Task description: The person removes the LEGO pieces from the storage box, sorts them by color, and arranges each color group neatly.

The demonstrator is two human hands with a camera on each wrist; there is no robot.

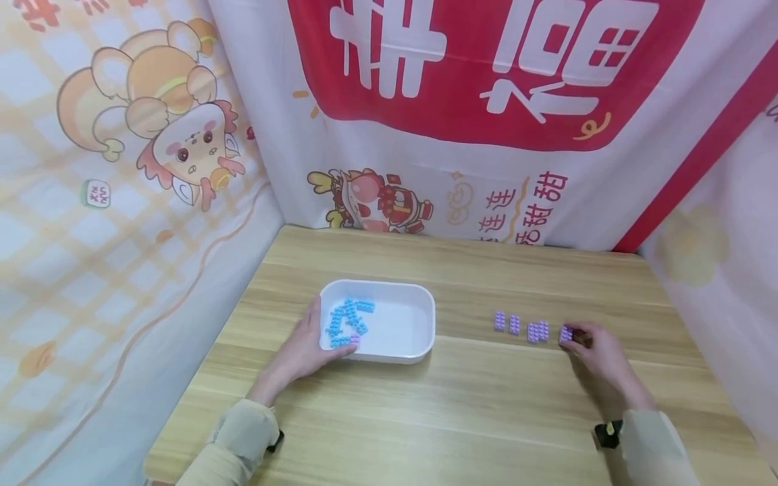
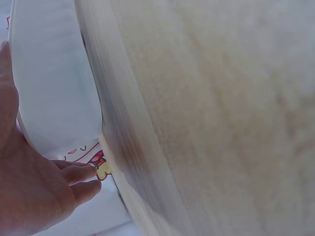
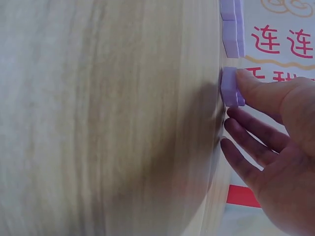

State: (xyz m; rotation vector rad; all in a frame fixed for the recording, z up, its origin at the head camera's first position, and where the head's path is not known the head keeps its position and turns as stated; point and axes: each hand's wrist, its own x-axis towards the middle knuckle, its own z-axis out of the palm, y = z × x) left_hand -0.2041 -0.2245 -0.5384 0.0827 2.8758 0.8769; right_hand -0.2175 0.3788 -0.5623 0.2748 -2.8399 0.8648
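At the left end of a white plastic box (image 1: pixel 398 354), the left hand (image 1: pixel 304 347) grips the corner, thumb along the near rim and fingers round the end wall. In the left wrist view that hand (image 2: pixel 34 191) lies against the box's outer wall (image 2: pixel 56 83). Inside the box are several blue toy bricks (image 1: pixel 336 320) and one pinkish-purple brick (image 1: pixel 355 338) by the thumb. Over on the right, the right hand (image 1: pixel 602 354) pinches a purple toy brick (image 1: pixel 566 333) on the table between thumb and index finger; its other fingers are spread in the right wrist view.
Left of the right hand, purple bricks stand in a loose row: one brick (image 1: pixel 500 320), a second brick (image 1: pixel 514 324) and a touching pair (image 1: pixel 533 332). The wooden table (image 1: pixel 462 412) meets printed cloth (image 1: pixel 437 196) at the back and sides.
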